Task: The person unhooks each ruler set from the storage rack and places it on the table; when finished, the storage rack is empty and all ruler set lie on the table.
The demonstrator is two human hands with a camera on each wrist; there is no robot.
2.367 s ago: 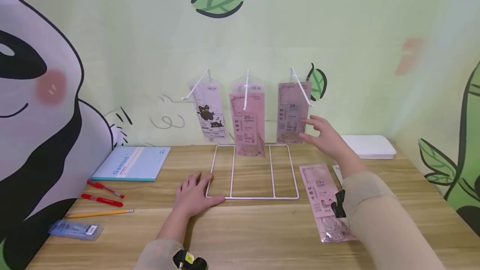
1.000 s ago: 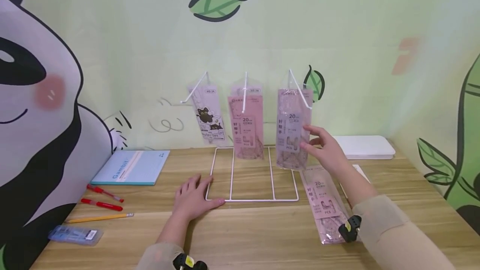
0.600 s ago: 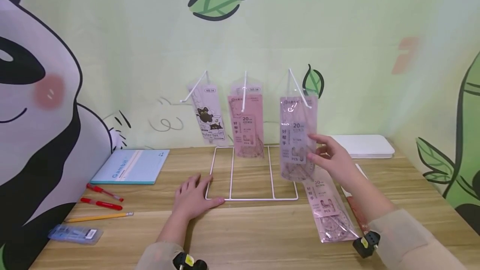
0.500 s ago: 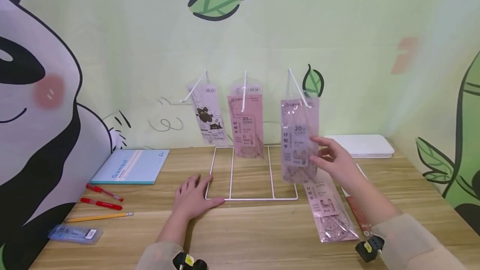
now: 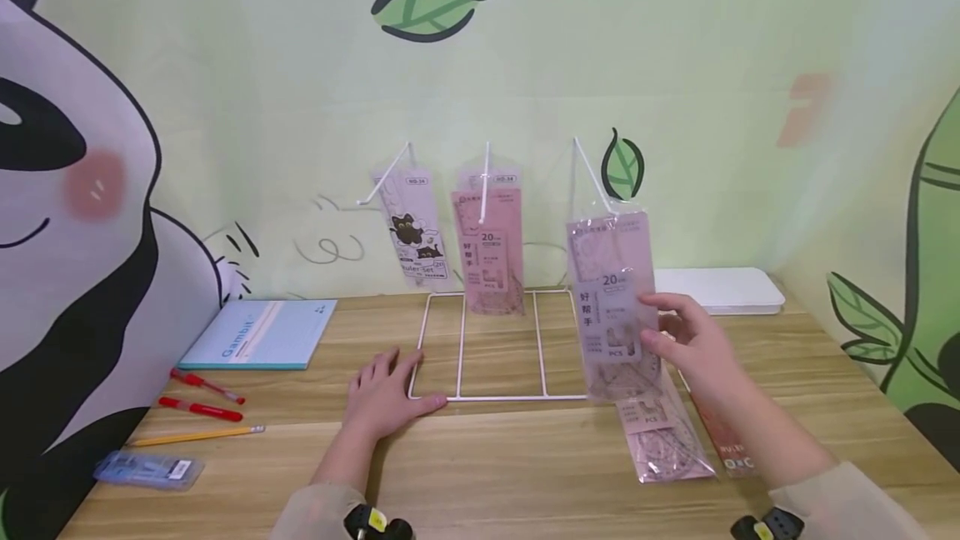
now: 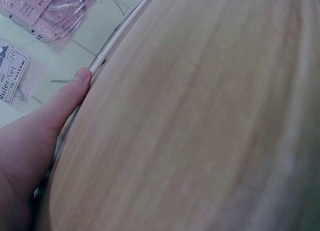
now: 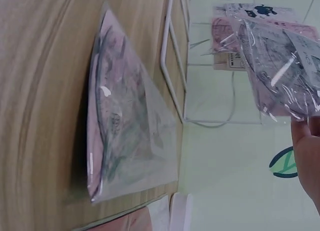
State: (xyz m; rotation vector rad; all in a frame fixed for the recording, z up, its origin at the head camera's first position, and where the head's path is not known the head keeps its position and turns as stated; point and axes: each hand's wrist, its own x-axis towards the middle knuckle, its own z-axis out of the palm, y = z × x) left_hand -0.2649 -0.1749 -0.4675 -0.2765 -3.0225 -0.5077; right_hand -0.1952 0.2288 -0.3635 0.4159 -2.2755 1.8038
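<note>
My right hand [image 5: 693, 348] pinches the right edge of a pink ruler set packet [image 5: 611, 307] between thumb and fingers. The packet's clear top is at the tip of the right hook of a white wire rack [image 5: 498, 397]; whether it still hangs on it I cannot tell. With fingers spread, my left hand [image 5: 386, 394] rests at the rack base's front left corner; its thumb [image 6: 75, 88] lies along the front wire. A second pink packet [image 5: 491, 257] hangs on the middle hook before a paler one. On the left hook hangs a white ruler set with black cats [image 5: 416, 227].
Below the held packet lies another pink packet [image 5: 667, 448], beside a red-and-white one [image 5: 727, 440]. A white case [image 5: 716, 290] is at the back right. To the left are a blue notebook [image 5: 258, 332], red pens [image 5: 201, 408], a pencil [image 5: 195, 436] and a blue case [image 5: 146, 471].
My right hand has taken hold of the packet on the right hook and drawn it forward and down along the hook to its tip. The left hand has stayed on the rack.
</note>
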